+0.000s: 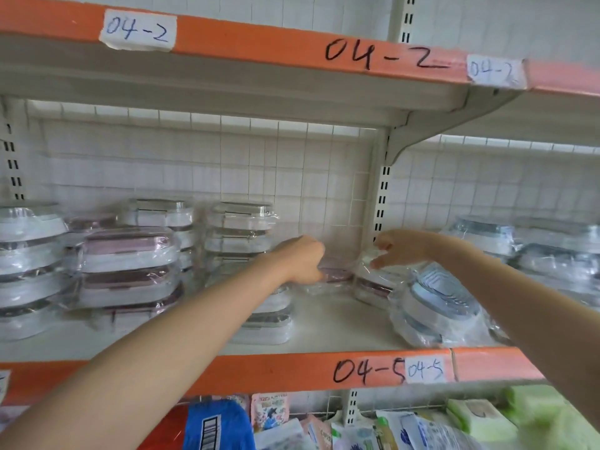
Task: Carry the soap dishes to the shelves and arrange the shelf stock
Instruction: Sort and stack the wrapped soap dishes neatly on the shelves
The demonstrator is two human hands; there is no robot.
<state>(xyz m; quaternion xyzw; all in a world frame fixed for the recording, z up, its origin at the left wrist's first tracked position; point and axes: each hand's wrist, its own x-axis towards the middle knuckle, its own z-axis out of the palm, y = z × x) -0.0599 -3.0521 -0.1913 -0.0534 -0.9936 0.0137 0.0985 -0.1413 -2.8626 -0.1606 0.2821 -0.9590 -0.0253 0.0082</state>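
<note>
While left hand (303, 259) grips a pink soap dish (336, 273), right hand (394, 248) pinches wrap

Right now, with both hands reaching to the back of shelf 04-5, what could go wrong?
1. The left hand grips a pink soap dish deep in the gap; drawing it out, the forearm could brush the tall wrapped stack beside it and topple it.
2. The blue-grey soap dish sits tilted near the shelf edge under the right arm; a nudge might slide it off.
3. The right hand pinches only slippery wrap, so that grip may slip.
</note>
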